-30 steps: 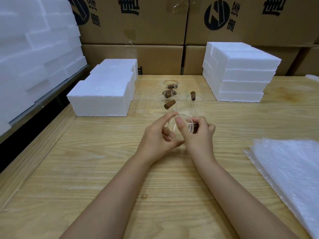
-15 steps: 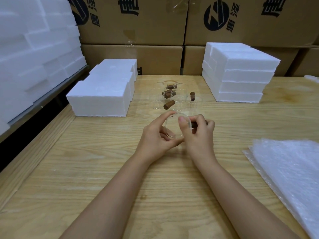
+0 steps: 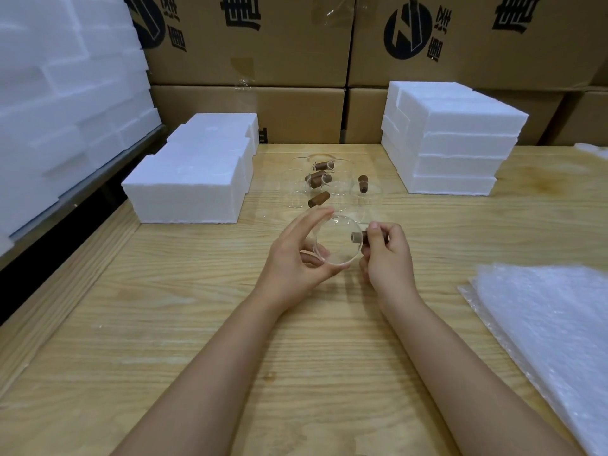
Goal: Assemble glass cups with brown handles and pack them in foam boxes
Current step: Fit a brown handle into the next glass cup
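Glass cup (image 3: 337, 243), clear, lying sideways, held just above the table (image 3: 230, 324). Left hand (image 3: 296, 258): fingers spread and curved round the rim, cradling it. Right hand (image 3: 386, 255): fingers curled, pinching the brown handle (image 3: 360, 238) at the cup's side wall. Step judged: seating the handle. Keep it square to the wall, press gently and steady the glass. Behind the cup: more cups with handles (image 3: 332, 189). Behind-left: foam boxes (image 3: 190, 179). Behind-right: foam stack (image 3: 454, 143). Right: bubble wrap (image 3: 552, 324). Nothing obstructs the hands.
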Demonstrator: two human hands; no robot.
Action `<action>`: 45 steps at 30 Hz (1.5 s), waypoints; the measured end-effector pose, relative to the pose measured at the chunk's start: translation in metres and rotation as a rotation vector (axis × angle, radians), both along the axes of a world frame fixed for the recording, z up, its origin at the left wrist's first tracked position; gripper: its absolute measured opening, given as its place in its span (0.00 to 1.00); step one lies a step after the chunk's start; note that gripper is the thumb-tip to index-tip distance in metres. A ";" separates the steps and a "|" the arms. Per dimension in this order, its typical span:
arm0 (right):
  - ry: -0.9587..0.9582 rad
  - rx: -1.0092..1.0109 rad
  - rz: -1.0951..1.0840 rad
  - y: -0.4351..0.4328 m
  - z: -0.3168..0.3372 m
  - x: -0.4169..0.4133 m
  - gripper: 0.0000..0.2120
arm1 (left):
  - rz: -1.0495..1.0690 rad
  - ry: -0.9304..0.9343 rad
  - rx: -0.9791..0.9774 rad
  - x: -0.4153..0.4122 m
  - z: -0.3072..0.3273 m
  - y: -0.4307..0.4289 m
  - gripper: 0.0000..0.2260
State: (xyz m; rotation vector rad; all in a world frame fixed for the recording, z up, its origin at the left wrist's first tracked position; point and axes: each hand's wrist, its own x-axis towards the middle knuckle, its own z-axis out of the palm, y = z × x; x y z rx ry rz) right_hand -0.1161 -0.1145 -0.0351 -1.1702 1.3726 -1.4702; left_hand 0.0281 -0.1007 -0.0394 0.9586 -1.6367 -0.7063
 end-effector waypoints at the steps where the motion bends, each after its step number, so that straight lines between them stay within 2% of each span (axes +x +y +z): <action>1: -0.057 0.008 0.006 0.000 0.001 0.001 0.07 | -0.006 -0.002 0.015 0.000 0.000 0.000 0.36; 4: -0.195 0.005 0.006 0.001 0.003 0.004 0.07 | -0.029 0.009 0.099 0.000 0.000 0.001 0.41; 7: -0.218 -0.044 -0.030 0.003 0.004 0.006 0.07 | -0.098 0.127 0.284 0.004 0.001 -0.001 0.47; 9: -0.216 -0.097 -0.047 0.004 0.006 0.006 0.07 | -0.210 0.367 0.472 0.008 0.004 -0.002 0.44; 11: -0.212 -0.156 -0.044 0.005 0.007 0.005 0.07 | -0.389 0.684 0.685 0.012 0.009 -0.003 0.40; 13: -0.192 -0.228 -0.021 0.006 0.008 0.005 0.07 | -0.497 0.845 0.791 0.014 0.013 -0.003 0.42; 15: -0.167 -0.276 0.006 0.007 0.007 0.006 0.08 | -0.496 0.843 0.810 0.012 0.015 -0.002 0.46; 18: -0.161 -0.289 0.029 0.009 0.006 0.008 0.09 | -0.419 0.769 0.766 0.009 0.012 -0.003 0.35; 20: -0.162 -0.293 0.033 0.009 0.006 0.009 0.09 | -0.393 0.743 0.738 0.008 0.010 -0.003 0.33; 24: -0.142 -0.333 0.042 0.010 0.007 0.009 0.09 | -0.426 0.742 0.705 0.010 0.012 -0.002 0.47; 31: -0.118 -0.367 0.030 0.017 0.007 0.016 0.10 | -0.480 0.771 0.668 0.013 0.015 -0.001 0.46; 33: -0.177 -0.324 0.001 0.022 0.005 0.023 0.19 | -0.486 0.774 0.653 0.013 0.013 -0.002 0.38; 35: -0.167 -0.263 -0.031 0.029 0.002 0.034 0.35 | -0.453 0.773 0.640 0.014 0.010 -0.004 0.26; 36: -0.139 -0.240 -0.034 0.032 0.001 0.039 0.41 | -0.436 0.775 0.632 0.014 0.009 -0.005 0.23; 38: -0.122 -0.218 -0.021 0.034 -0.002 0.046 0.46 | -0.418 0.792 0.623 0.015 0.008 -0.007 0.24; 42: -0.224 -0.186 -0.013 0.033 0.002 0.044 0.38 | -0.396 0.737 0.588 0.014 0.007 -0.008 0.24; 45: -0.300 -0.224 0.006 0.036 0.006 0.044 0.30 | -0.408 0.690 0.565 0.015 0.006 -0.009 0.32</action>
